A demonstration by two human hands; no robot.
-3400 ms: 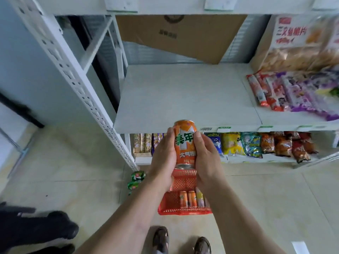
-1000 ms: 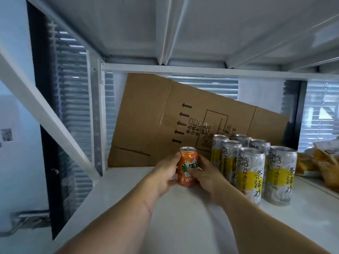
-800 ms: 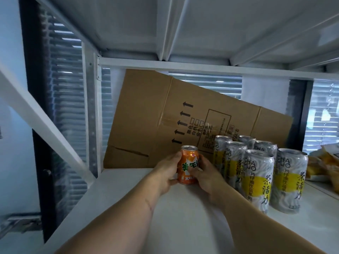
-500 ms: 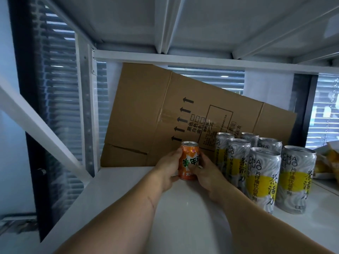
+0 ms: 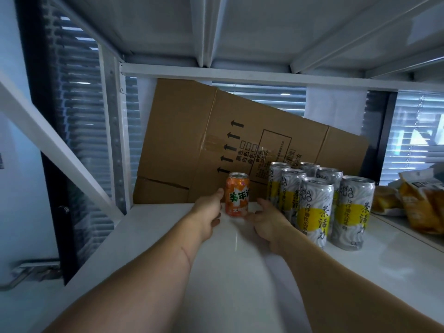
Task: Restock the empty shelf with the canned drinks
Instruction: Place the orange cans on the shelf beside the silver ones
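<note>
A small orange can (image 5: 237, 194) stands upright on the white shelf (image 5: 230, 265), near the back, just left of several tall silver-and-yellow cans (image 5: 314, 210). My left hand (image 5: 208, 211) is on the can's left side, fingers spread, its thumb tip close to or just touching the can. My right hand (image 5: 268, 218) is at the can's lower right, fingers loosely apart and off the can. Neither hand wraps around the can.
A flattened cardboard box (image 5: 240, 145) leans against the back of the shelf behind the cans. Snack bags (image 5: 418, 203) lie at the right end. A diagonal white brace (image 5: 55, 145) crosses the left side, and the upper shelf's underside (image 5: 240, 32) hangs low overhead.
Both hands held the orange can and set it down at the back of the shelf. They have now let go and drawn slightly apart and back from it.
</note>
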